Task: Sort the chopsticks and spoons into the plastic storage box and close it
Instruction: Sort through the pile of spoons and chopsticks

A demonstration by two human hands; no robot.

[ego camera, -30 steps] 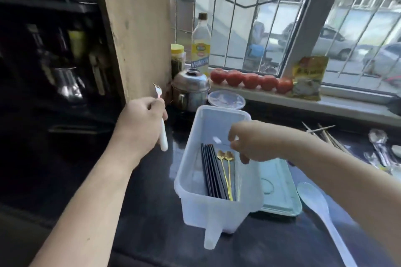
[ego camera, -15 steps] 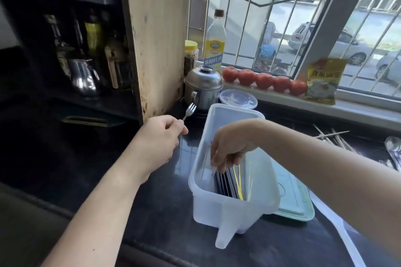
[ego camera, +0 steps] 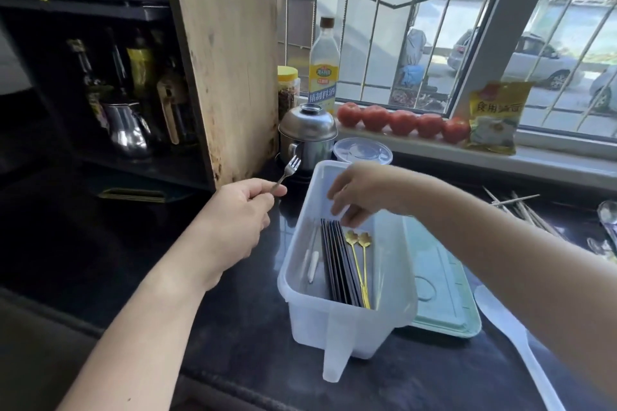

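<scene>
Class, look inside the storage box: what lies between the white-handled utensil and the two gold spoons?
In the head view, a bundle of dark chopsticks lies between the white-handled utensil and the gold spoons.

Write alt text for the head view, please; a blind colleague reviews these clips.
A person's right hand reaches into a clear plastic storage box holding dark chopsticks and two gold spoons, while the left hand holds a small fork beside it. The box's green lid lies alongside on the dark counter.
</scene>
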